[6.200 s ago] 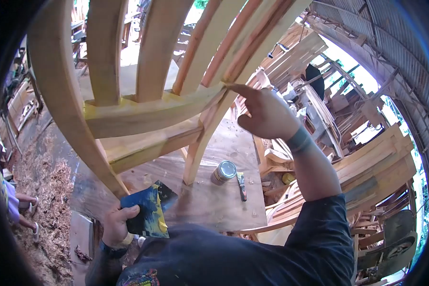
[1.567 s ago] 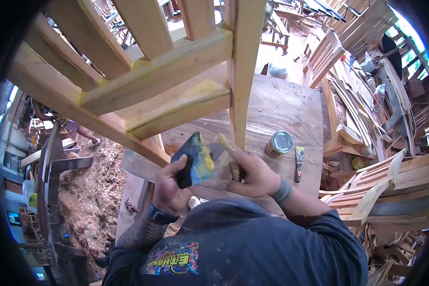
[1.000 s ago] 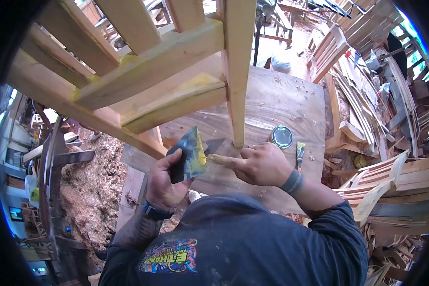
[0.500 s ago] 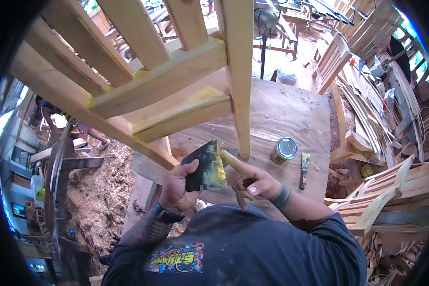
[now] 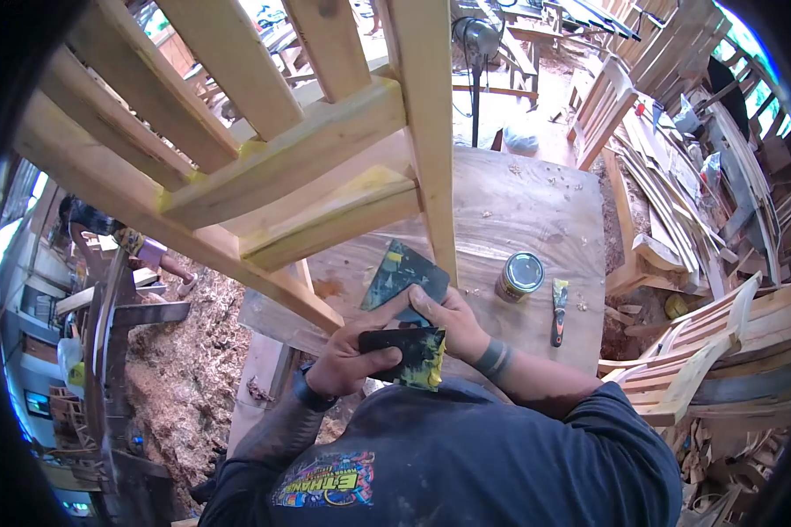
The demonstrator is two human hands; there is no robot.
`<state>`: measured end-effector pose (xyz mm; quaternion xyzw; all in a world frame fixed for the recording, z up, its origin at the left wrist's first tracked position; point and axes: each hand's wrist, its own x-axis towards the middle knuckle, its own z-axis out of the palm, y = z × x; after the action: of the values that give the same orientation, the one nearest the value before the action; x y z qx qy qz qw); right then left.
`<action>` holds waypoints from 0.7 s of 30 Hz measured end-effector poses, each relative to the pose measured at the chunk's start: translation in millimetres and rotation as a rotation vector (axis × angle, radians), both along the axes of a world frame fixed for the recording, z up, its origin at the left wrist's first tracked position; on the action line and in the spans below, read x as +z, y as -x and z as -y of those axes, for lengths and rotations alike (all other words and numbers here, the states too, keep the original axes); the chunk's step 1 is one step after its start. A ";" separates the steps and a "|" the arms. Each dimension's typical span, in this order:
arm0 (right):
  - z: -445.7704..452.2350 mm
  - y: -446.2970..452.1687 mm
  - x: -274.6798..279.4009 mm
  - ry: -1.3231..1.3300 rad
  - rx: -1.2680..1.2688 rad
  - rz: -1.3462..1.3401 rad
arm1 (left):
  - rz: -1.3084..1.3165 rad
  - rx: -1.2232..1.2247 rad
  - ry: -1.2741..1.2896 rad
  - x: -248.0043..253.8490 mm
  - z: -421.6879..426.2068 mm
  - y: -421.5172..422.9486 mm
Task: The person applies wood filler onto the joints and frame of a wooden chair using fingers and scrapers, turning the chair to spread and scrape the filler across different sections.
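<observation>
My left hand (image 5: 338, 362) is closed on a black flat spreader (image 5: 413, 358), its thumb on top. Yellow putty (image 5: 436, 360) clings to the spreader's right edge. Just above, my right hand (image 5: 462, 327) pinches a dark green flat spreader (image 5: 406, 279) with pale and yellow smears. The hands are close together in front of my shirt. An unpainted wooden chair (image 5: 294, 140) stands beyond them, with yellow putty around its slat joints. To the right, a lidded jar (image 5: 523, 274) and a putty knife (image 5: 559, 314) with a smeared blade rest on the wooden tabletop (image 5: 501, 211).
Wood shavings (image 5: 180, 369) cover the floor at left, where another person (image 5: 105, 224) is partly visible. A stand fan (image 5: 476, 39) is at the back. More slatted chairs (image 5: 690, 360) and stacked wood strips (image 5: 668, 184) are on the right.
My right hand, earlier pointing with a yellow-smeared fingertip, now grips the green spreader, which has come apart from the black one. My left hand has lowered and tilted the black spreader.
</observation>
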<state>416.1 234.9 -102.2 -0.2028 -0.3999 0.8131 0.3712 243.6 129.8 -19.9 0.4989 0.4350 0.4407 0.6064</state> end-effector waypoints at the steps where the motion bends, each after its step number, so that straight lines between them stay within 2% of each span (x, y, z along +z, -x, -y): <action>1: -3.0 0.0 -0.7 -0.009 -0.064 0.023 | -0.004 0.022 -0.050 1.2 -1.1 3.9; 2: -7.2 -0.1 -2.4 -0.018 -0.125 0.046 | -0.009 0.044 -0.100 2.3 -2.0 7.7; 3: -17.8 -5.5 -9.4 0.059 -0.143 0.080 | 0.059 0.148 -0.042 5.2 2.4 9.8; 4: -27.1 -14.0 -4.9 -0.017 -0.188 0.137 | 0.125 0.253 0.016 7.3 6.5 13.6; 6: -36.5 -26.1 -2.1 -0.057 -0.179 0.028 | -0.022 0.557 -0.211 7.6 4.9 25.7; 8: -31.4 -43.4 10.9 0.140 0.005 -0.064 | -0.276 0.708 -0.418 -0.5 3.9 43.1; 10: -12.0 -41.5 37.1 0.339 0.117 -0.168 | -0.478 0.688 -0.766 -1.2 -7.9 49.4; 11: 2.9 -34.7 55.6 0.441 0.133 -0.224 | -0.696 0.613 -0.878 -6.6 -9.6 62.0; 12: 14.2 -28.6 71.5 0.541 0.145 -0.279 | -0.652 0.575 -0.944 -22.1 -11.6 67.1; 14: 25.1 -20.2 96.2 0.607 0.194 -0.432 | -0.811 0.500 -1.102 -24.0 -19.3 66.3; 15: 27.9 -16.7 103.3 0.637 0.215 -0.505 | -0.826 0.477 -1.160 -26.5 -22.3 64.4; 17: 29.7 -9.3 110.5 0.630 0.221 -0.481 | -0.848 0.438 -1.274 -31.4 -24.4 60.2; 21: 22.7 -6.1 107.4 0.517 0.307 -0.525 | -0.772 0.364 -1.273 -30.0 -21.1 57.5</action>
<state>422.2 212.2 5.1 -0.0129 -0.0993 0.9572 0.2717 186.0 150.9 -49.9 0.7910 0.3536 0.4937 -0.0748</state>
